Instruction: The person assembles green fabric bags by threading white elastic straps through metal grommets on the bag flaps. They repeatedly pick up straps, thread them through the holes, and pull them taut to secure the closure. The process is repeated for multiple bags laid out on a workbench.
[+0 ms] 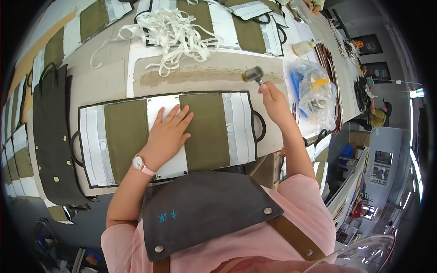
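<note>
A flat bag panel (207, 145) in olive and white, with black edging and a black loop handle at each end, lies on the table before me. My left hand (168, 132) rests flat on its white middle strip, fingers spread. Small dark round spots, perhaps rivets or snaps, show at that strip's corners. To the right and above the panel, my right hand (276, 104) is closed round the handle of a small hammer (253, 73). The hammer's head is grey with a yellowish end and is held clear of the panel.
A tangle of white tape (175, 36) lies beyond the panel, near more olive-and-white panels (250, 34). A long black piece (52, 136) lies at left. At right are a clear plastic bag (318, 100) and a jar (302, 48). Another person's hands (314, 7) show at the far edge.
</note>
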